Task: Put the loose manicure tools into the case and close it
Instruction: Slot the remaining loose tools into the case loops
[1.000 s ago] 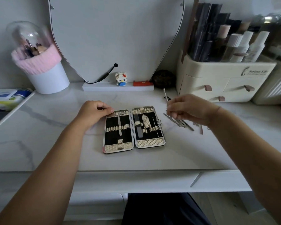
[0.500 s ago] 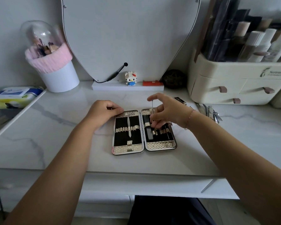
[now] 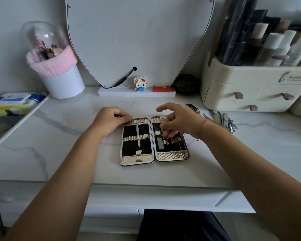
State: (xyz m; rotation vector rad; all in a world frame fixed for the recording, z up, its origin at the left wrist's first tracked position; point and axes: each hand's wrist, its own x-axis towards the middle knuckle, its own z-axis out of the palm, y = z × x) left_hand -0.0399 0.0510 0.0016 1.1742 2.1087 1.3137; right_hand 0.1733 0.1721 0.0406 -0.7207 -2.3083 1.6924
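The person is wearing a thin pinkish-red string bracelet (image 3: 202, 129) around the wrist just behind the right hand (image 3: 179, 121), the cord showing as a fine, slightly twisted line with paler flecks. Both forearms are showing bare along their whole visible length, the other one ending in the left hand (image 3: 109, 121). At the bottom of the view a plain dark garment (image 3: 177, 225), near black, is covering the lap.

White marble desktop (image 3: 59, 136), heart-shaped mirror (image 3: 137, 35), cream drawer organizer (image 3: 233, 87).
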